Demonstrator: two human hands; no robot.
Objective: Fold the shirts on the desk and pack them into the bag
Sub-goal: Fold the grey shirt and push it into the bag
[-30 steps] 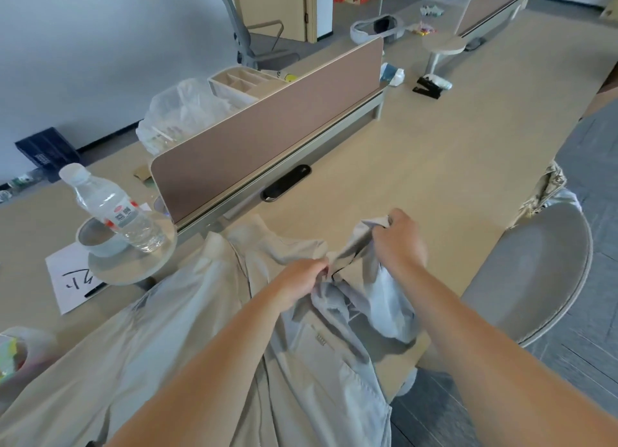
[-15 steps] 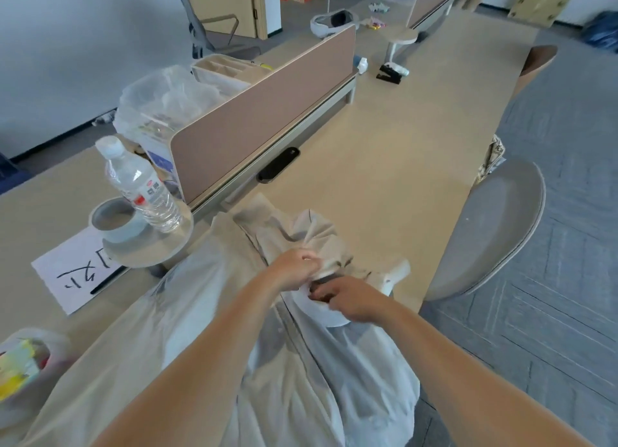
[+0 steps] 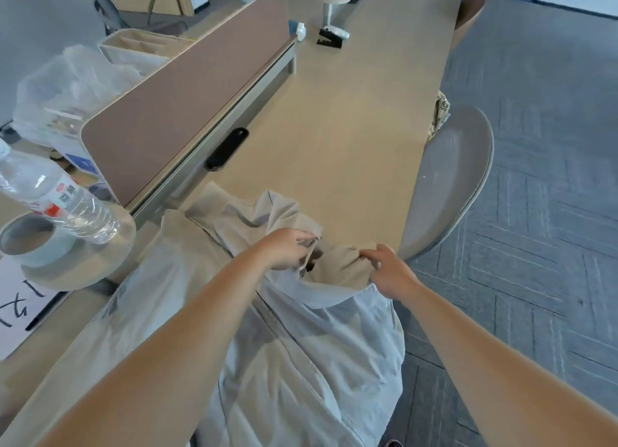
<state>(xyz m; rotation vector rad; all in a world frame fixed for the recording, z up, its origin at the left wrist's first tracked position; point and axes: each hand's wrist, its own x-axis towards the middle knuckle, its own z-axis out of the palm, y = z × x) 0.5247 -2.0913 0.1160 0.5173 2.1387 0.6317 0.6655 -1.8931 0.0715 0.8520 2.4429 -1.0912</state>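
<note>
Shirt (image 3: 301, 363): pale grey, at the desk's (image 3: 334, 112) near right corner, hanging over the edge; lower part cut off, partly hidden by forearms. Left hand (image 3: 287, 247) pinches the collar; right hand (image 3: 389, 271) grips a fold beside it. Chair (image 3: 448, 182) at the right edge. Divider (image 3: 187, 95) half hides a plastic bag (image 3: 67, 85). Bottle (image 3: 57, 195) label unreadable. Paper (image 3: 13, 309): black strokes, cut off.

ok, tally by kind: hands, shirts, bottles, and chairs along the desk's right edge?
Hands: 2, left hand and right hand
Shirt: 1
Bottle: 1
Chairs: 2, grey chair and brown chair
Total: 6
</note>
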